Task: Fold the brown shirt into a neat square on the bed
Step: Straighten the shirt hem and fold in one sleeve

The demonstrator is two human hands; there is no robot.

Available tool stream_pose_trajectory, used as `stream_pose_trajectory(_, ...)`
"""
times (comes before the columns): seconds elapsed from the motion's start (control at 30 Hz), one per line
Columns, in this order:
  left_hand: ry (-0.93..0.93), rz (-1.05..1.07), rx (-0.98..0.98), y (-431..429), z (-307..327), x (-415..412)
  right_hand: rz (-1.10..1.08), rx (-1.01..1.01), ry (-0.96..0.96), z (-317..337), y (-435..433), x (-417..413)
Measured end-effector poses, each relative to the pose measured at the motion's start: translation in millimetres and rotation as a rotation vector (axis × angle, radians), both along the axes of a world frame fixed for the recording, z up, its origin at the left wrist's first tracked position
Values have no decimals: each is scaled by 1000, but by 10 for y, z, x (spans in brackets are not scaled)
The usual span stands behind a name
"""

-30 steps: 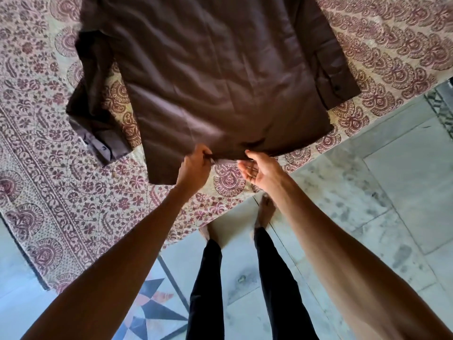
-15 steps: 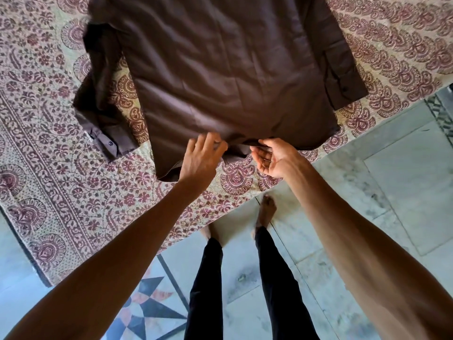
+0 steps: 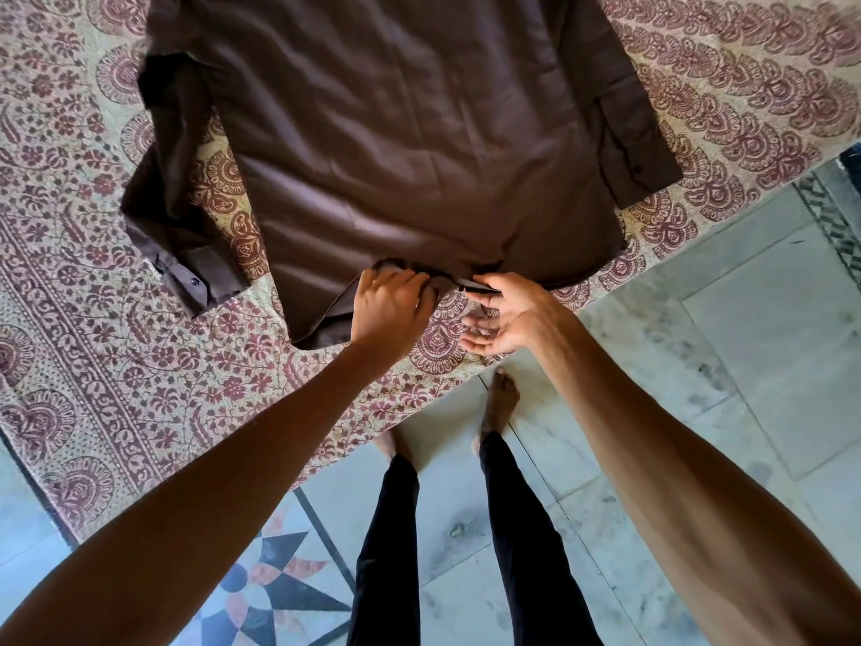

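While the brown shirt [image 3: 396,146] lies spread flat on the bed [image 3: 93,366], its long axis runs near to far, with the hem at the near edge and the collar end beyond the far side of view. One sleeve cuff [image 3: 195,286] points near-left, and the other cuff [image 3: 647,174] lies along the right side. At the hem's middle, the left hand [image 3: 389,307] grips bunched fabric with curled fingers. Just beside it, the right hand [image 3: 510,319], palm up, pinches the hem's edge.
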State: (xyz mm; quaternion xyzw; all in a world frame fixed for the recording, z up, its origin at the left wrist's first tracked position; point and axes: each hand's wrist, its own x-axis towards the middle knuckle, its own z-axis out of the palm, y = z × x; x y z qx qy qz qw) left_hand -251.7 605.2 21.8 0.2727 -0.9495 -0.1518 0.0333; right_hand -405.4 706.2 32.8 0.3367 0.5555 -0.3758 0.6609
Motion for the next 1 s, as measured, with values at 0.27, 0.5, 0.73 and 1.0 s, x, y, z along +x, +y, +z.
stream_pose_trajectory(0.27,-50,-41,-31,55,-44,138,-366,-186,-120,-68,26,234)
stream_pose_trajectory(0.5,62,-93,-131,16,-41,202,-375,-193,-104,-40,-57,251)
stream_pose_trajectory(0.73,-163,-13,-217,6,-15,347,-199,13,273,43,-59,223)
stream_pose_trajectory(1.0,-188,176,-70,-32,-90,600,86,162,752,-67,114,375)
